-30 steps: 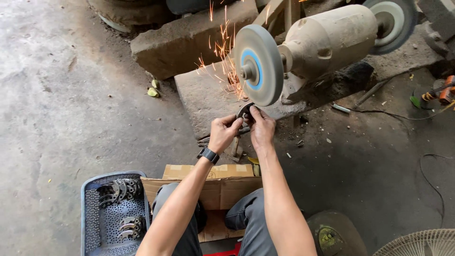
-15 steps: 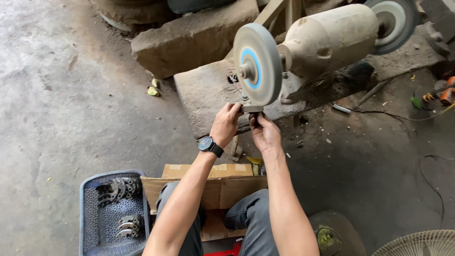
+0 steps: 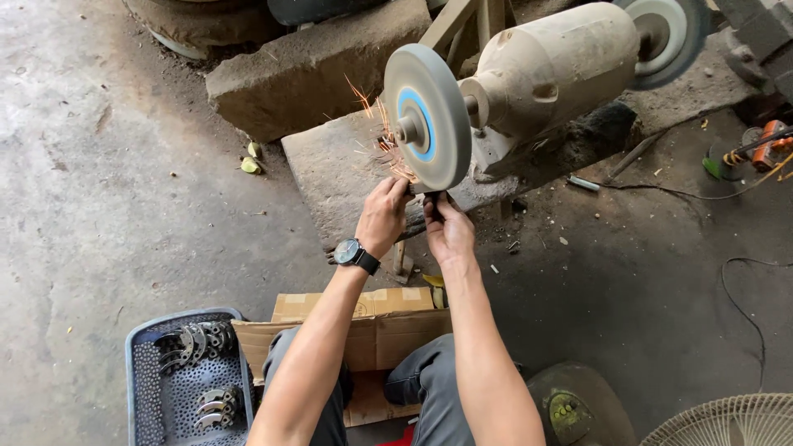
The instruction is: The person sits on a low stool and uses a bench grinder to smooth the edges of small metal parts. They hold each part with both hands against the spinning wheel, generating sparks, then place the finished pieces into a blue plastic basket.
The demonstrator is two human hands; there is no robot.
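Note:
My left hand (image 3: 382, 216) and my right hand (image 3: 448, 229) together pinch a small dark metal part (image 3: 427, 195) and press it against the lower rim of a grey grinding wheel (image 3: 427, 116) with a blue centre. Orange sparks (image 3: 376, 136) fly up and to the left from the contact point. The wheel sits on a dusty beige bench grinder motor (image 3: 552, 74), with a second wheel (image 3: 666, 33) on its far end. A black watch is on my left wrist. Most of the part is hidden by my fingers.
A blue perforated crate (image 3: 178, 381) with several curved metal parts stands at lower left, beside a cardboard box (image 3: 372, 330) at my knees. Stone blocks (image 3: 306, 70) lie behind the grinder. A cable (image 3: 743, 272), an orange tool (image 3: 768, 144) and a fan guard (image 3: 727, 425) are at the right.
Both hands have pushed the part up against the wheel rim again, and sparks are flying where half a second ago there were none.

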